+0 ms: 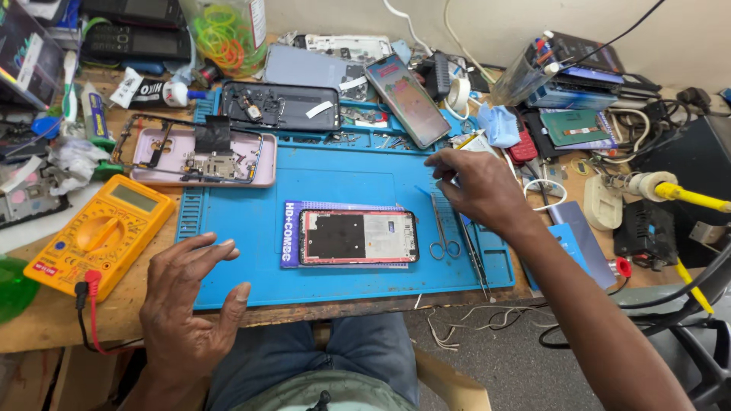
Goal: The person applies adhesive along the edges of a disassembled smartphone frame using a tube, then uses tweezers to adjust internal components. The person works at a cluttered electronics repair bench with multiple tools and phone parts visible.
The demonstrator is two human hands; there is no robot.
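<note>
The right hand (476, 186), fingers loosely curled and holding nothing, hovers at centre-right just above the scissors (442, 228), whose long axis runs up-down, while the open left hand (190, 304) rests empty at lower left.

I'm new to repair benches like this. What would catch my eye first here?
The bright blue work mat fills the middle, with an opened phone frame lying on it between the left hand and right hand. At the left edge sits a yellow multimeter.
</note>
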